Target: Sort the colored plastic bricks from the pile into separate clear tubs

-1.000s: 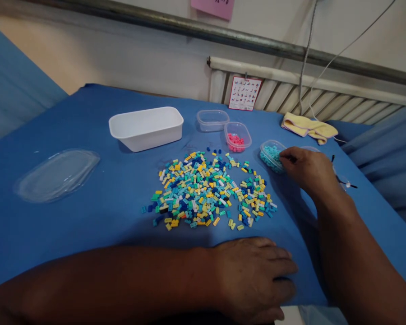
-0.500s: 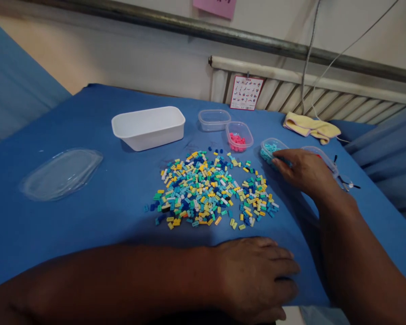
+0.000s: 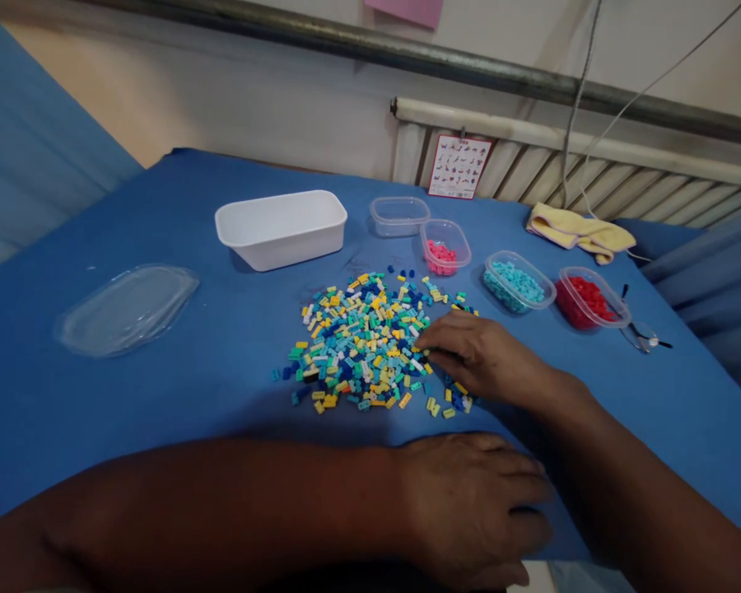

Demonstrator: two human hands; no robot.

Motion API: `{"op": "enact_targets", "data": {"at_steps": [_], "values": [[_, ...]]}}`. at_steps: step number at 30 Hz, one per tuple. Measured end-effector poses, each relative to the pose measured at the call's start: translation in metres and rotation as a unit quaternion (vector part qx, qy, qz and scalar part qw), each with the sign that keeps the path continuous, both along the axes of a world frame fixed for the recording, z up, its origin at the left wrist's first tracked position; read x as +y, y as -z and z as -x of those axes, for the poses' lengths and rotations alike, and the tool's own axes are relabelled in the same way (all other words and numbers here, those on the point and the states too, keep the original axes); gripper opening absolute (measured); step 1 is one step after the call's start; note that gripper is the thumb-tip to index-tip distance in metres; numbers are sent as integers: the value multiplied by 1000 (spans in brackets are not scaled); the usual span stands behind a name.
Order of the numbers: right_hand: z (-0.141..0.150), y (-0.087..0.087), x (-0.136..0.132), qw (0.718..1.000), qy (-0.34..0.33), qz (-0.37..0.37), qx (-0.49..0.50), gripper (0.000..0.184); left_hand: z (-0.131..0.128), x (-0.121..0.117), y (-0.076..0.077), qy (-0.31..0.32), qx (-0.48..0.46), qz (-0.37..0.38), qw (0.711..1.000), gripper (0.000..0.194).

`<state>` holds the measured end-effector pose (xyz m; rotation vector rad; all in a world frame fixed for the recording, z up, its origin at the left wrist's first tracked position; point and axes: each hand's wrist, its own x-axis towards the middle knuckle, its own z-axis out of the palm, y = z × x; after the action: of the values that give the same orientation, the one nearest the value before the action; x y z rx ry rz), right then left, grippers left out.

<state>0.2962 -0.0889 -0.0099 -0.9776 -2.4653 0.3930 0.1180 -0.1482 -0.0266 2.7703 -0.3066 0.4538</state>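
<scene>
Small toy building bricks [image 3: 364,338] in yellow, blue, green, teal and white lie in a loose pile mid-table. My right hand [image 3: 485,354] reaches over the right part of this pile, its fingers bent and drawn together, fingertips down among the bricks. Whatever is between those fingertips is too small to make out. Along the table's near edge my left hand [image 3: 478,502] lies palm down with the fingers stretched out, holding nothing. Right of the pile stand a clear tub of turquoise bricks [image 3: 515,282] and another of red bricks [image 3: 586,298]. Pink bricks [image 3: 441,257] partly fill a third tub.
Behind the pile are a white bin [image 3: 284,239] and a clear tub without bricks [image 3: 400,218]. Clear lids [image 3: 129,309] lie on the left. Eyeglasses [image 3: 645,338] and a folded yellow cloth [image 3: 580,231] are at right. A radiator [image 3: 524,181] lines the wall.
My right hand has left the turquoise tub and moved left and nearer to me, onto the brick pile. The red tub now shows fully. My left hand stays put; the view has shifted slightly.
</scene>
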Motion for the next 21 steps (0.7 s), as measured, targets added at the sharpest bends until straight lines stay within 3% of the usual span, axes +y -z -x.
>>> {"op": "enact_targets", "data": {"at_steps": [7,16,21], "values": [[-12,-4,-1,999,6,20,-47,22,0,-1,-2,-4,-8,3,1000,40],[-4,-15,-6,993,31,26,-110,19,0,-1,-3,-1,-6,7,1000,40],[0,-14,-4,987,41,-13,-153,26,0,-1,-4,0,-3,3,1000,42]]}}
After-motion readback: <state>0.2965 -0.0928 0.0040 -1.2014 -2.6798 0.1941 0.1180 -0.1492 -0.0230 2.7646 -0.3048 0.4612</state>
